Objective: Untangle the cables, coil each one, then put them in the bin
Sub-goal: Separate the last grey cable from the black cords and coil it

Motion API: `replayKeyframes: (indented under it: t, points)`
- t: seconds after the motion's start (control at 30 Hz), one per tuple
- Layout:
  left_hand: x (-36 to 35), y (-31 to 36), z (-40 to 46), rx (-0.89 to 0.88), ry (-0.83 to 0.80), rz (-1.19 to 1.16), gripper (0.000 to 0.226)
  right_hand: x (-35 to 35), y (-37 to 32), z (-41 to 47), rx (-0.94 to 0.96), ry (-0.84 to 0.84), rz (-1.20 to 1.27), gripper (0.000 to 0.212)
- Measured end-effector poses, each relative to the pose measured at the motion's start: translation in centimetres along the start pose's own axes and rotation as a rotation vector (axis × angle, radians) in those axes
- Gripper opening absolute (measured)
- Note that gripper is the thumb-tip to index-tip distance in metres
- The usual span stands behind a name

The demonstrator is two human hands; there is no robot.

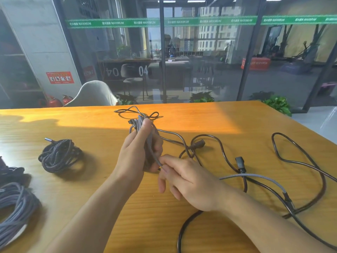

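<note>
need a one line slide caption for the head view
Left hand grips a half-coiled grey braided cable; right hand pinches its strand above the orange wooden table.

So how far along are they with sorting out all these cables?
Partway. Done: a dark braided coil and a grey coil lie finished on the table. In hand: the left hand grips a half-wound grey braided cable while the right hand pinches its strand. Left: the black power cable sprawls uncoiled. No bin is in view.
</note>
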State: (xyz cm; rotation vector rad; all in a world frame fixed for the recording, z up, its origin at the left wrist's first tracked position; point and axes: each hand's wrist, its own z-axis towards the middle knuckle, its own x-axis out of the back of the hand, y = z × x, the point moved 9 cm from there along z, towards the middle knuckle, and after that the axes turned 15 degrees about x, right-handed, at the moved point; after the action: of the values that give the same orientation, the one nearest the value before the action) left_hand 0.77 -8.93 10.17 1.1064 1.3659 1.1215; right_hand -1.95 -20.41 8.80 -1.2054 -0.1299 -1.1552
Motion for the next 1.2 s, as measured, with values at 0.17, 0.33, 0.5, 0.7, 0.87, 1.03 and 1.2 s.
replayKeyframes:
  t: [0.17, 0.33, 0.5, 0.7, 0.87, 1.03, 1.2]
  points:
    - [0.3, 0.8, 0.1, 0.035, -0.128, -0.335, 0.042, 1.0, 2.8, -0.3, -0.032, -0.153, -0.311, 0.042]
    - [1.6, 1.5, -0.1, 0.031, -0.229, -0.295, 0.041, 10.2, 7.9, -3.0, -0.213, 0.018, -0.627, 0.07]
    - [0.7, 0.6, -0.5, 0.103, -0.292, -0.183, 0.044, 12.8, 9.4, -3.9, -0.216, 0.194, -0.528, 0.047]
    - [-0.3, -0.1, -0.9, 0.124, -0.329, -0.019, 0.041, 13.1, 7.7, -3.4, -0.179, 0.269, -0.888, 0.049]
    - [-1.0, -0.2, -1.3, 0.114, -0.364, 0.059, 0.039, 12.1, 6.4, -3.6, -0.185, 0.544, -0.4, 0.049]
    - [-2.8, -0.5, -2.1, 0.073, -0.431, 0.231, 0.049, 12.1, 5.4, -3.7, -0.171, 0.767, -0.152, 0.025]
    - [-4.1, -1.0, -2.8, 0.054, -0.479, 0.349, 0.045, 9.4, 7.1, -3.0, -0.291, 0.822, 0.78, 0.033]
